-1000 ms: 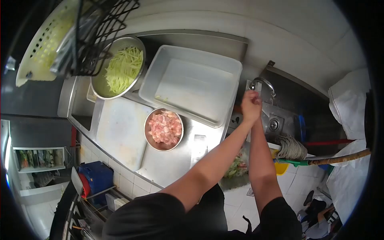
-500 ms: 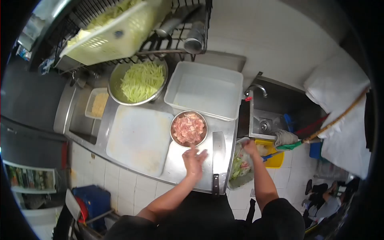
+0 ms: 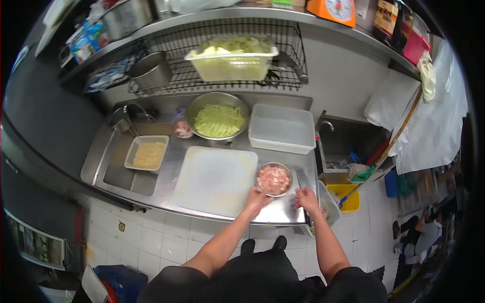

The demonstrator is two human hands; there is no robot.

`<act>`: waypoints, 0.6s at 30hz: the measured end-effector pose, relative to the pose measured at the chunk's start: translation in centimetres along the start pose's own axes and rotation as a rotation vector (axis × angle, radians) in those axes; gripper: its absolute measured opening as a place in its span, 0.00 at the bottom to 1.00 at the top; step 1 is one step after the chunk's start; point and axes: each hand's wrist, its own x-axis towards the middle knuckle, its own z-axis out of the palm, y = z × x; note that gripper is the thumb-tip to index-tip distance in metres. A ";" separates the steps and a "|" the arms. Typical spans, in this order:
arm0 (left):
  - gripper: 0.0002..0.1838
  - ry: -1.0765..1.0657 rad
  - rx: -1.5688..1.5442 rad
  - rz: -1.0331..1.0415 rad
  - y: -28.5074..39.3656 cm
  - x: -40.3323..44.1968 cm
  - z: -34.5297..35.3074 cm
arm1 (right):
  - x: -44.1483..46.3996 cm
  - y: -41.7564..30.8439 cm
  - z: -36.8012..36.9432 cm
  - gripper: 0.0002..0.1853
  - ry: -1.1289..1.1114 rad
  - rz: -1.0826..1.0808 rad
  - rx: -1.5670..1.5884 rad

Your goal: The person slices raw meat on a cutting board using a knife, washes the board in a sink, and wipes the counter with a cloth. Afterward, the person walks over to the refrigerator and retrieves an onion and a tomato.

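Note:
A round metal bowl [image 3: 290, 188] of cut raw meat [image 3: 274, 179] sits at the right edge of the white cutting board [image 3: 217, 179]. My left hand [image 3: 257, 201] is at the bowl's lower left, its fingers closed against the rim. My right hand [image 3: 305, 200], holding nothing that I can see, hovers to the right of the bowl with its fingers loosely apart. It partly covers the knife, whose blade [image 3: 301, 177] lies on the steel counter.
Behind the board stand a large bowl of shredded green vegetable [image 3: 194, 126] and a white plastic tub [image 3: 283, 145]. A basket of pale food [image 3: 162, 162] rests in the left sink. Beyond the counter's right edge are a scrap container [image 3: 331, 207] and a yellow bucket [image 3: 348, 194].
My left hand has moved from in front of the meat bowl to its rim. My right hand has come up from the scrap container to the knife's side. The head view has shifted and levelled.

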 end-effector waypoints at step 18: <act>0.09 0.638 0.820 0.325 12.0 -27.3 -37.0 | 5.2 -13.0 16.6 0.24 0.089 -0.313 0.515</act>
